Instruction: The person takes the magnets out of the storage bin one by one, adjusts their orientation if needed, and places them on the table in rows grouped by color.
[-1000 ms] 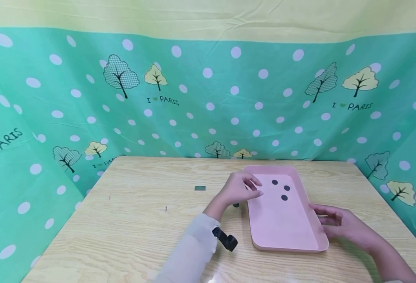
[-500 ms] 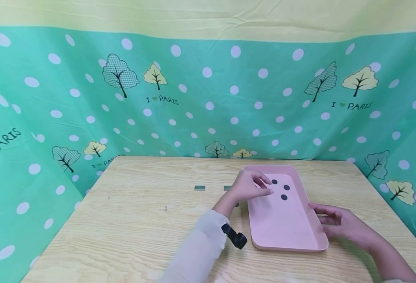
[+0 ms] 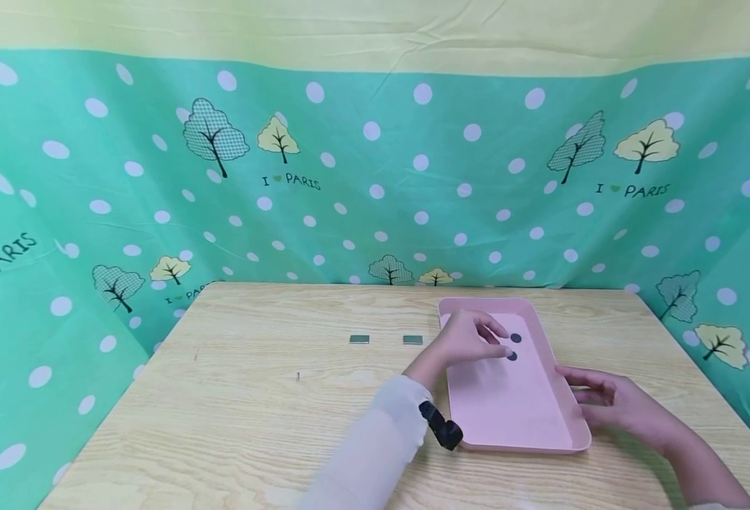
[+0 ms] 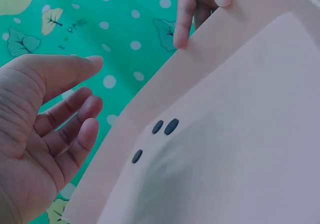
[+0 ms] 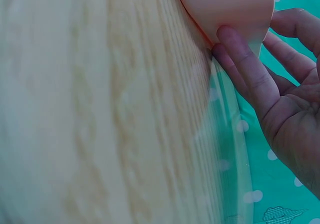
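A pink tray (image 3: 508,418) lies on the wooden table, longer from front to back. My left hand (image 3: 467,338) hovers over its inside, thumb and fingers apart and loosely bent, with nothing between them. In the left wrist view three flat black discs (image 4: 171,126) show on the tray floor. The head view shows only two, a far disc (image 3: 516,338) and a nearer disc (image 3: 512,356) by my left fingertips; the other is hidden behind the hand. My right hand (image 3: 626,407) touches the tray's outer right wall with extended fingers, also seen in the right wrist view.
Two small dark-green rectangular pieces lie left of the tray, a left piece (image 3: 359,339) and a right piece (image 3: 413,340). A tiny mark or object (image 3: 297,376) is farther left on the table (image 3: 222,425). A green dotted curtain (image 3: 349,177) hangs behind.
My left hand has moved right across the tray, toward the discs. It uncovers the right green piece and now covers one disc and another dark piece beside the tray. My right hand stays put.
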A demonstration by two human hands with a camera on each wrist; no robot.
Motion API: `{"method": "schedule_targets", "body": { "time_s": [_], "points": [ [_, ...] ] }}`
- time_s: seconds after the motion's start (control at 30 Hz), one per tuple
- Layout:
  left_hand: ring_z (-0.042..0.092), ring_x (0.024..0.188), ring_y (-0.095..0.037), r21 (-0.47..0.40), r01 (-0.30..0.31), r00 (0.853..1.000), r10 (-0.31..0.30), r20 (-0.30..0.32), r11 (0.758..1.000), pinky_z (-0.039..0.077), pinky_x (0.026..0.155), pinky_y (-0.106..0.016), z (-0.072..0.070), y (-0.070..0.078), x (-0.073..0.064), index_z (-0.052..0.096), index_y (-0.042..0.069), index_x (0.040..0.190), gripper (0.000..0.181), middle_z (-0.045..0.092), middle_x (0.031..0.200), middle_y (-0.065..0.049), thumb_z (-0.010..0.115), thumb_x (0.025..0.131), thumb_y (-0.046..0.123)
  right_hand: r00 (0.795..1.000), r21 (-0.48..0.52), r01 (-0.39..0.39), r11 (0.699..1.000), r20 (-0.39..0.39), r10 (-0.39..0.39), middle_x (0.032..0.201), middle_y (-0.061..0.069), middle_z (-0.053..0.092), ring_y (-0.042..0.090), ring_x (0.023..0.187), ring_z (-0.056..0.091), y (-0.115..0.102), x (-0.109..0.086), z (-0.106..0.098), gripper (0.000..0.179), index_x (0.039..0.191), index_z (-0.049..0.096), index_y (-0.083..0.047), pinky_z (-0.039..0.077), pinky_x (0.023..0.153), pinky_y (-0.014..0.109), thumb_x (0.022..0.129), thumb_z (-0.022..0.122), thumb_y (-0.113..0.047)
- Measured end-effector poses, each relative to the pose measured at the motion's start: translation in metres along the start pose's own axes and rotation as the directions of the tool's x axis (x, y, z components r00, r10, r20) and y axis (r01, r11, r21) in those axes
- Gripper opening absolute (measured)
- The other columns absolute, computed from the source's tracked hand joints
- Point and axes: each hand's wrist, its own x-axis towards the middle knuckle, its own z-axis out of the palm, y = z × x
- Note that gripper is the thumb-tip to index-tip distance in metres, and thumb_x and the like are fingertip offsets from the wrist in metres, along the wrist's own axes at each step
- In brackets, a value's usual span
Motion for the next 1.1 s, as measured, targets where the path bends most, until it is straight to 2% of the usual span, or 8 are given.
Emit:
{"method": "schedule_targets", "body": {
  "time_s": [0.07, 0.27, 0.47, 0.67, 0.77, 0.87, 1.0, 1.1],
  "points": [
    [0.062, 0.071, 0.0, -0.014, 0.007, 1.0, -0.007, 0.0, 1.0, 0.051, 0.064, -0.017, 0.003, -0.001, 0.003, 0.075, 0.004, 0.096, 0.024, 0.068, 0.076, 0.01, 0.084, 0.076, 0.013, 1.0, -0.005, -0.003, 1.0, -0.002, 0.003, 0.128, -0.026, 0.055, 0.004, 0.109, 0.061, 0.0, 0.0, 0.0, 0.062, 0.147, 0.031, 0.009, 0.056, 0.083, 0.032, 0.095, 0.061, -0.006],
    [0.062, 0.07, -0.002, -0.034, 0.019, 1.0, -0.018, 0.015, 0.999, 0.049, 0.061, -0.017, 0.011, -0.007, 0.011, 0.076, 0.003, 0.095, 0.022, 0.072, 0.083, 0.001, 0.084, 0.075, 0.009, 1.0, -0.012, -0.026, 1.0, -0.013, 0.026, 0.127, -0.026, 0.055, 0.002, 0.108, 0.061, -0.001, 0.0, 0.0, 0.063, 0.147, 0.03, 0.009, 0.055, 0.083, 0.03, 0.095, 0.062, -0.008],
    [0.061, 0.07, -0.004, -0.005, 0.054, 0.998, -0.054, 0.04, 0.999, 0.048, 0.057, -0.017, 0.018, -0.013, 0.019, 0.077, 0.005, 0.096, 0.02, 0.07, 0.079, 0.009, 0.083, 0.078, 0.011, 1.0, 0.0, -0.025, 1.0, -0.012, 0.025, 0.128, -0.026, 0.055, 0.002, 0.109, 0.061, 0.0, 0.0, 0.001, 0.063, 0.147, 0.03, 0.009, 0.055, 0.084, 0.03, 0.095, 0.062, -0.008],
    [0.061, 0.083, -0.001, 0.042, 0.107, 0.99, -0.11, 0.086, 0.993, 0.049, 0.07, -0.015, 0.026, -0.019, 0.024, 0.077, 0.011, 0.101, 0.025, 0.073, 0.098, 0.005, 0.083, 0.078, 0.015, 1.0, -0.001, -0.008, 1.0, -0.016, 0.008, 0.127, -0.025, 0.055, 0.002, 0.109, 0.06, 0.001, 0.0, 0.001, 0.063, 0.146, 0.03, 0.01, 0.055, 0.083, 0.032, 0.094, 0.061, -0.006],
    [0.061, 0.086, -0.002, 0.08, 0.118, 0.988, -0.125, 0.094, 0.99, 0.047, 0.073, -0.014, 0.029, -0.022, 0.025, 0.077, 0.014, 0.103, 0.027, 0.071, 0.099, 0.009, 0.084, 0.077, 0.015, 1.0, -0.005, -0.009, 1.0, -0.024, 0.009, 0.127, -0.026, 0.056, 0.002, 0.109, 0.06, 0.0, 0.0, 0.002, 0.063, 0.146, 0.03, 0.011, 0.056, 0.082, 0.032, 0.094, 0.061, -0.006],
    [0.059, 0.083, -0.003, 0.125, 0.102, 0.987, -0.116, 0.113, 0.987, 0.046, 0.073, -0.013, 0.031, -0.024, 0.025, 0.076, 0.014, 0.106, 0.03, 0.069, 0.095, 0.008, 0.083, 0.078, 0.013, 1.0, -0.011, -0.015, 1.0, -0.027, 0.014, 0.126, -0.026, 0.056, 0.001, 0.108, 0.06, 0.0, -0.001, 0.002, 0.063, 0.146, 0.03, 0.01, 0.056, 0.082, 0.032, 0.094, 0.062, -0.007],
    [0.052, 0.073, -0.001, 0.214, 0.041, 0.987, -0.073, 0.146, 0.976, 0.043, 0.069, -0.011, 0.034, -0.024, 0.025, 0.074, 0.014, 0.113, 0.033, 0.063, 0.081, 0.006, 0.081, 0.08, 0.013, 1.0, -0.004, -0.009, 1.0, -0.022, 0.009, 0.127, -0.026, 0.055, 0.002, 0.109, 0.06, 0.0, -0.001, 0.002, 0.062, 0.146, 0.03, 0.01, 0.056, 0.083, 0.032, 0.095, 0.061, -0.007],
    [0.045, 0.067, -0.002, 0.281, 0.044, 0.982, -0.092, 0.162, 0.959, 0.039, 0.062, -0.013, 0.036, -0.024, 0.023, 0.073, 0.018, 0.116, 0.033, 0.053, 0.069, 0.006, 0.076, 0.085, 0.012, 1.0, 0.012, 0.001, 1.0, -0.011, -0.001, 0.128, -0.025, 0.056, 0.003, 0.109, 0.06, 0.001, 0.0, 0.002, 0.061, 0.146, 0.03, 0.01, 0.056, 0.082, 0.033, 0.095, 0.06, -0.005]
  ]
}}
